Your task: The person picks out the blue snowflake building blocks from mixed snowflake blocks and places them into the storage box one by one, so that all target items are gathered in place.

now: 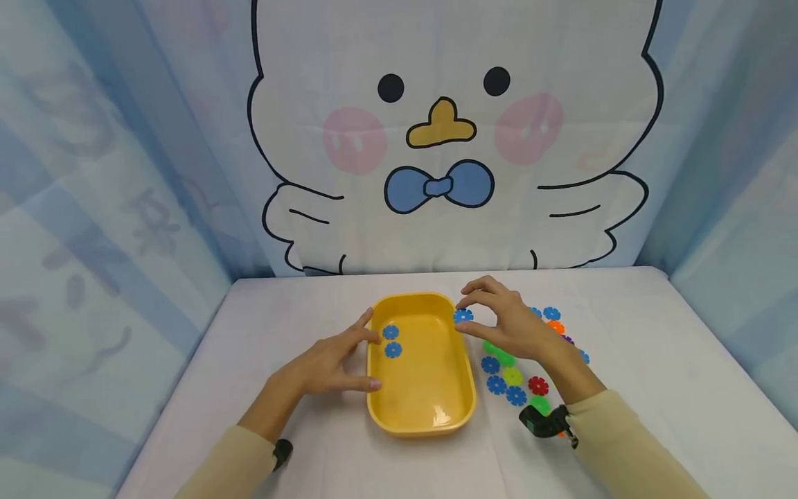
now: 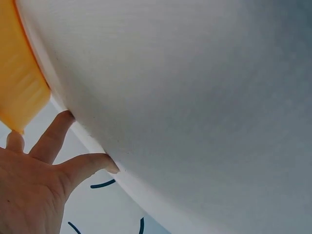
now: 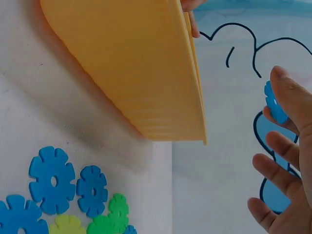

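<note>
Between thumb and index finger, my right hand (image 1: 508, 322) pinches a blue notched plastic disc (image 1: 463, 316), held at the right rim of the yellow tray (image 1: 424, 416). In the right wrist view the same blue disc (image 3: 276, 102) stands on edge in the pinch, the other fingers spread apart. My left hand (image 1: 327, 360) rests against the tray's left side, thumb and fingertips at the rim. Its fingers look loosely spread in the left wrist view. Inside the tray, near the left wall, lie two blue discs, one upper (image 1: 390, 332) and one lower (image 1: 393, 350).
Right of the tray, several loose discs lie on the white table (image 1: 312, 457): blue (image 1: 516, 396), red (image 1: 539, 386), yellow-green (image 1: 512, 376), green (image 1: 539, 404) and orange (image 1: 556, 326). My right forearm passes over part of them. A printed curtain (image 1: 449, 235) hangs behind the table.
</note>
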Demonstrator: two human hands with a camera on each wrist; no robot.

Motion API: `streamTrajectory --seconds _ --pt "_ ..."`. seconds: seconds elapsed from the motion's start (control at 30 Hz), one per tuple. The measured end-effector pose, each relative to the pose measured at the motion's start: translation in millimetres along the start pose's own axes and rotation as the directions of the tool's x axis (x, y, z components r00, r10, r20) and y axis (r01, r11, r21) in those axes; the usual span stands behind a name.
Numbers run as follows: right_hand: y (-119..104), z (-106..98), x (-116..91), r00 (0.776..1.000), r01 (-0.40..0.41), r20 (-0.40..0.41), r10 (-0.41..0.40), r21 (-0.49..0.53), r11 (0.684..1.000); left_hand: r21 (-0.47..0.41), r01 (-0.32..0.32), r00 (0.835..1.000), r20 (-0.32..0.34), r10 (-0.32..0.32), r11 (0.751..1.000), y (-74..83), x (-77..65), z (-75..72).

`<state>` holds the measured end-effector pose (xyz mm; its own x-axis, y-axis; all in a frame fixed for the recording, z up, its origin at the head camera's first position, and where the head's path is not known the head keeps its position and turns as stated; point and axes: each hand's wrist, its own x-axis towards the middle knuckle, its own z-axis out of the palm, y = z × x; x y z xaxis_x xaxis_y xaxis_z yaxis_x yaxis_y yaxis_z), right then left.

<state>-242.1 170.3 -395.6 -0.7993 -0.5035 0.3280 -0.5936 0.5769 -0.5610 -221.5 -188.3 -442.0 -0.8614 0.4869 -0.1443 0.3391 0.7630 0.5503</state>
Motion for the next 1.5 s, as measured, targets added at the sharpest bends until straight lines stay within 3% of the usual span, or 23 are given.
streamTrajectory --seconds 0.27,0.5,1.27,1.5 --pt "-3.2 8.1 8.6 1.0 0.019 0.007 -0.019 0.022 1.0 0.008 -0.016 1.0 -0.004 0.016 1.0 1.4 -0.6 0.1" --pt "-8.9 13.8 11.9 1.0 0.02 0.021 -0.022 0.073 0.997 -0.009 0.001 1.0 -0.005 -0.001 1.0 2.3 -0.8 1.3" --pt "-20.2 29.9 33.7 0.998 0.019 0.064 -0.026 0.105 0.994 -0.024 0.033 0.999 0.024 -0.033 0.999 5.0 2.6 0.4" --pt "-22.7 34.8 42.0 0.996 0.051 0.069 -0.059 0.114 0.992 -0.024 0.03 0.999 -0.013 -0.031 0.999 2.4 0.7 1.0"
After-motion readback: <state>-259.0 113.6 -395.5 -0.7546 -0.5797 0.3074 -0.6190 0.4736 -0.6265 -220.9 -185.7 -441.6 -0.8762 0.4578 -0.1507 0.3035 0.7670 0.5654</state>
